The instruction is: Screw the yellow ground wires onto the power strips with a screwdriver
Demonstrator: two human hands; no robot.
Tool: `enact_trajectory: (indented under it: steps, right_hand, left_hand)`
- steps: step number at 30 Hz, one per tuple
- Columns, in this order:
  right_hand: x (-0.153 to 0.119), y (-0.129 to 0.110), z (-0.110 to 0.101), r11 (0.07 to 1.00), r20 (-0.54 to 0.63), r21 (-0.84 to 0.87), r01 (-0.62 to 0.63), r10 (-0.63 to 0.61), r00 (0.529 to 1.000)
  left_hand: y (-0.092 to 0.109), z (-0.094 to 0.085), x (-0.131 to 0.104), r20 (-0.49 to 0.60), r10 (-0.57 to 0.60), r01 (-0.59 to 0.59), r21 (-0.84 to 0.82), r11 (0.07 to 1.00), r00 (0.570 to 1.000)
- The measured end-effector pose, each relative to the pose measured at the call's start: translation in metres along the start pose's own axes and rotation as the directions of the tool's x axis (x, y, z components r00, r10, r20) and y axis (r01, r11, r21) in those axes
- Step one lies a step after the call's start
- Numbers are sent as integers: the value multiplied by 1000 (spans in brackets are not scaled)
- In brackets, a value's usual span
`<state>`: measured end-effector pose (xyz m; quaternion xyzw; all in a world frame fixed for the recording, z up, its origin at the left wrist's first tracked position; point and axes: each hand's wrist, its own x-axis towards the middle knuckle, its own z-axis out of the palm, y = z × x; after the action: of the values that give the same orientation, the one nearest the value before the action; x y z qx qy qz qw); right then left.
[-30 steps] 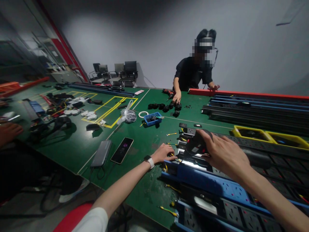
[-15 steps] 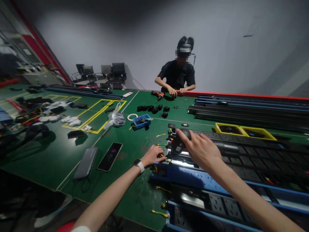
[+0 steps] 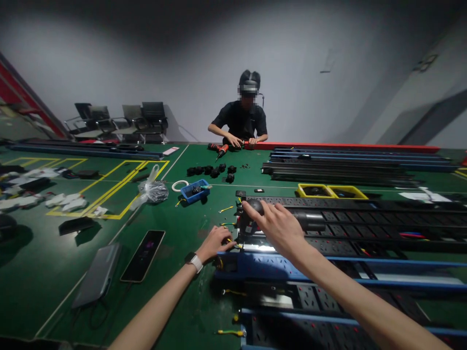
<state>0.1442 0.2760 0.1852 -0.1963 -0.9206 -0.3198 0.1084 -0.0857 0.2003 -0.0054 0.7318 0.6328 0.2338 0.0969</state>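
Observation:
My left hand (image 3: 216, 242) is at the left end of the socket strips, its fingers closed around a short yellow-green wire (image 3: 233, 242). My right hand (image 3: 280, 227) is wrapped around a black power tool with a rounded back end (image 3: 256, 206) and a thick dark barrel (image 3: 310, 220) that extends to the right. The tool is above a black socket strip (image 3: 345, 219); its exact kind and working tip are hard to make out. Just in front lies a blue strip housing (image 3: 268, 262), and more yellow-green wires with ring terminals (image 3: 229, 333) protrude from the strip ends.
Across the green table (image 3: 189, 301) a co-worker (image 3: 239, 121) works beside a red-and-black drill (image 3: 219, 149). Yellow bins (image 3: 312, 190), a blue bin (image 3: 195, 191), black parts (image 3: 215, 171) and a plastic bag (image 3: 153, 190) stand mid-table. A phone (image 3: 143, 256) and a grey power bank (image 3: 98, 276) lie left.
The view has swung to the right, so the scene sits further left in the picture. Both hands keep about the same places at the strip ends, with the same holds.

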Motion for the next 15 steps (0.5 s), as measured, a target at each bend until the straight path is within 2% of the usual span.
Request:
enact_trajectory:
  steps: [15]
  right_hand:
    - [0,2,6,996,41,57,-62,60,997]
  left_hand:
    - [2,0,1,20,-8,9,-47,999,1000]
